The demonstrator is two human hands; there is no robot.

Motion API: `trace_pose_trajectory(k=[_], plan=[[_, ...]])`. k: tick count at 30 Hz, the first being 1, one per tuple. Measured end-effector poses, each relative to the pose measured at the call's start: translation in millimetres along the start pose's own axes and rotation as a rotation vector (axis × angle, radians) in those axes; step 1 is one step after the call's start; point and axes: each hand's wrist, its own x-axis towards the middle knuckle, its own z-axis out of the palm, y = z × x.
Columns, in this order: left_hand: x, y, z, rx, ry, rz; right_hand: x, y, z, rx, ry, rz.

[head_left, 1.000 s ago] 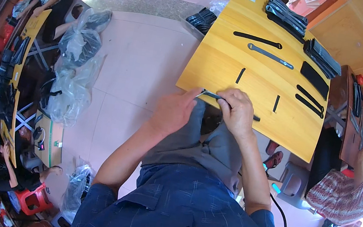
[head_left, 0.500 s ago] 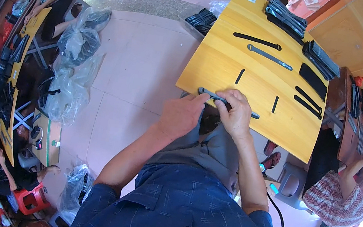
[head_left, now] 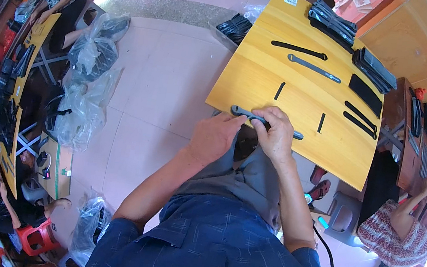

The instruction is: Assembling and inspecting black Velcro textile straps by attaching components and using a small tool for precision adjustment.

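A grey strap with a slotted end (head_left: 238, 110) lies along the near edge of the yellow table (head_left: 253, 92). My right hand (head_left: 276, 136) is closed over its middle, thumb and fingers pinching it, and its far end sticks out to the right. My left hand (head_left: 215, 136) has its fingers curled, with the fingertips pressed on the strap left of the right hand. Beyond my hands lie two short black strips, one on the left (head_left: 279, 91) and one on the right (head_left: 321, 122). Farther back, a long black strap (head_left: 299, 50) and another grey strap (head_left: 314, 68) lie flat.
Stacked grey straps (head_left: 375, 71), a bundle of straps (head_left: 331, 22), a black stack (head_left: 366, 94) and two black straps (head_left: 360, 117) line the table's right side. A bin of black straps (head_left: 234, 28) touches its left edge. Plastic bags (head_left: 82, 118) lie left; people work at tables both sides.
My left fingers have drawn back slightly to the left and down, so more of the strap's slotted end shows. The right hand keeps its pinch in nearly the same place.
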Motion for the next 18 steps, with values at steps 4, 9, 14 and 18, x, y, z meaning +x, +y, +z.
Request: trace_pose_trajectory(k=[4, 9, 14, 18], plan=[[0.1, -1.7, 2.3, 0.052, 0.029, 0.044, 0.1, 0.8, 0.7, 0.001, 0.004, -0.012], [0.5, 1.5, -0.1, 0.054, 0.011, 0.030, 0.1, 1.3, 1.2, -0.001, 0.009, -0.015], [3.1, 1.8, -0.1, 0.009, 0.026, 0.034, -0.7, 2.5, 2.6, -0.012, 0.018, -0.018], [6.9, 5.1, -3.8, 0.016, -0.062, -0.019, -1.0, 1.6, 1.9, 0.007, 0.017, -0.012]])
